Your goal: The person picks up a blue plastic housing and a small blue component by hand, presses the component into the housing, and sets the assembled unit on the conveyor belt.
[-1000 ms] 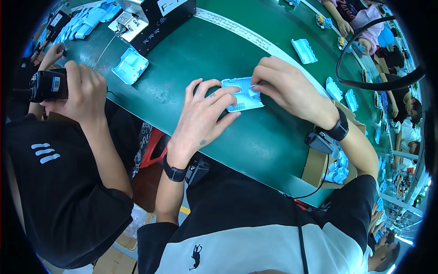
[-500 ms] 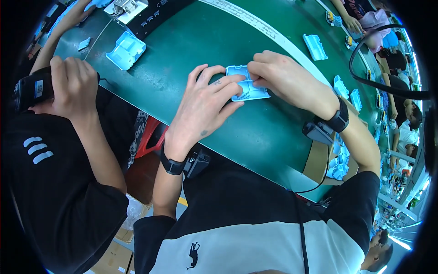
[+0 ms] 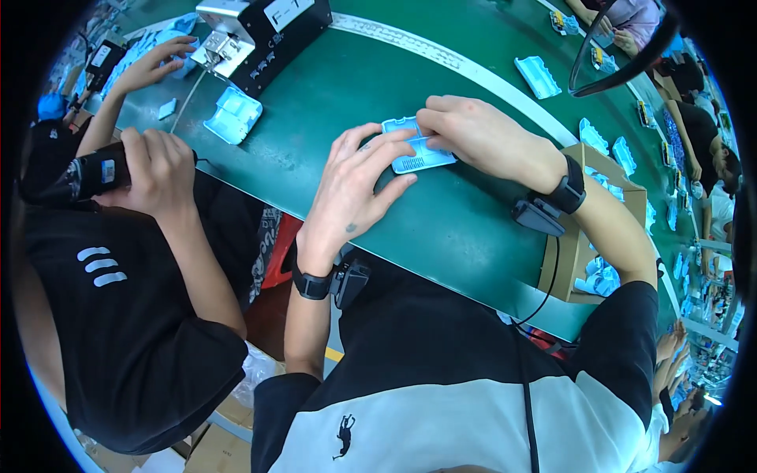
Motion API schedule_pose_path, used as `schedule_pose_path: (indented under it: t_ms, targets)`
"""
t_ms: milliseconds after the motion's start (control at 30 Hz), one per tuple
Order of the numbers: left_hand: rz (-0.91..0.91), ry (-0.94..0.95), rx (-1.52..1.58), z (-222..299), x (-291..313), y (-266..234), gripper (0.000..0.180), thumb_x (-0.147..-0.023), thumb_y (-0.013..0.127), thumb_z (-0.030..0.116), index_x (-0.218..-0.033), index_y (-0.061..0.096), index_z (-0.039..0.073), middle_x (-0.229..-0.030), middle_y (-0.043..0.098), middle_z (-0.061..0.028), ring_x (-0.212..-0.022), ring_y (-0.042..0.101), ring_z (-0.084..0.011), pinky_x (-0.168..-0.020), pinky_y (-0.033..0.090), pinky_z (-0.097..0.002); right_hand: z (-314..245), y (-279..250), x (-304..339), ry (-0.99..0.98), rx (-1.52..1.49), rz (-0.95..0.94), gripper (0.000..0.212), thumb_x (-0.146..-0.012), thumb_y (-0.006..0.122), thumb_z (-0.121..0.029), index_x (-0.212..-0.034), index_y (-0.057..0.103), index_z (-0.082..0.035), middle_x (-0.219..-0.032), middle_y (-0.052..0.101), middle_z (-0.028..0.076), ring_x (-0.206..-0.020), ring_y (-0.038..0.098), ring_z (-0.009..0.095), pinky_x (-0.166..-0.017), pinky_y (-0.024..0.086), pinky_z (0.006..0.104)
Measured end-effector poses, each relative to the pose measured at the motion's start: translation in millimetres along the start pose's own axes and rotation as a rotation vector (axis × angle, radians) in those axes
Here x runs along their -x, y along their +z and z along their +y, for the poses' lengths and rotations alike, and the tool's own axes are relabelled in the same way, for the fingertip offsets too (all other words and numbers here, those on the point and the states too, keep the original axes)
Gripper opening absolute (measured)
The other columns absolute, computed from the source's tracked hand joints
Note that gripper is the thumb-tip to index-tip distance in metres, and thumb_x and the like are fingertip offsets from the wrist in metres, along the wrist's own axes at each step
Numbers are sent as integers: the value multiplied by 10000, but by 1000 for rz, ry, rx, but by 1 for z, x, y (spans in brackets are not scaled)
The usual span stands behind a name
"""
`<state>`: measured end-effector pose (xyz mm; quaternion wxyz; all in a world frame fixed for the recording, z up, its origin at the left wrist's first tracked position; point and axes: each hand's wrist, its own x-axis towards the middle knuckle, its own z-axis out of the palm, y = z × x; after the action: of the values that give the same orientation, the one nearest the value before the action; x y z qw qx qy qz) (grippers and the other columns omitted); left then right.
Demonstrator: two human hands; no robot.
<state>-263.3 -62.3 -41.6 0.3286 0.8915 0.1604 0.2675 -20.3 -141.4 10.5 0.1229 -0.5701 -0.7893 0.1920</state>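
Observation:
A light-blue plastic shell (image 3: 426, 160), with a ribbed patch of slots, lies on the green tabletop between my hands. My left hand (image 3: 351, 177) is at its left side, fingers stretched out and thumb apart, with fingertips touching the shell. My right hand (image 3: 493, 142) reaches over the shell's right part, thumb and fingers pinched together at its inner side. Whatever is between those fingertips is hidden. Both wrists carry a black strap with a small black device.
Another blue shell (image 3: 233, 115) lies left, near a metal-and-black machine (image 3: 276, 39). A cardboard box (image 3: 558, 268) with blue pieces stands right. Beyond a white strip (image 3: 418, 51) lie more shells (image 3: 538, 76). At left, a co-worker's hand (image 3: 158, 169) grips a black device.
The whole view has shifted a little, showing more of the machine and box. My hands stay at the shell in nearly the same pose, the right one still pinching.

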Motion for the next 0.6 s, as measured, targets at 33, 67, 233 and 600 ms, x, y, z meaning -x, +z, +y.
schedule_pose_path:
  t_ms: [33,67,233,600]
  targets:
    - [49,-7,80,0,-2,-1,280,-901,823,159,-1147,709,89,-1377,708,-110,-1324,585,-392,-1146,435,-518,2,0,3,32,-2,9,127,-971,700,-103,-1023,627,-13,-985,622,169,-951,644,408,-821,522,503]
    - [96,-14,162,-1,-4,-2,302,-903,817,156,-1179,716,85,-1385,702,-132,-1329,585,-398,-1145,435,-520,13,-2,3,40,0,29,127,-971,700,-103,-1023,627,-13,-985,622,169,-951,644,408,-821,522,503]
    - [435,-236,-592,-51,1,-46,395,-972,744,195,-1341,683,71,-1478,617,-201,-1397,542,-404,-1193,387,-514,80,-34,20,134,325,289,149,-1009,678,-112,-1123,654,-18,-1059,654,182,-1006,663,418,-854,541,498]
    - [290,-642,-680,-37,24,-45,417,-991,739,285,-1362,690,102,-1476,604,-184,-1390,510,-408,-1162,385,-550,-2,-93,211,941,483,-193,219,-982,752,-214,-1097,703,-35,-981,710,176,-901,694,381,-815,546,485]
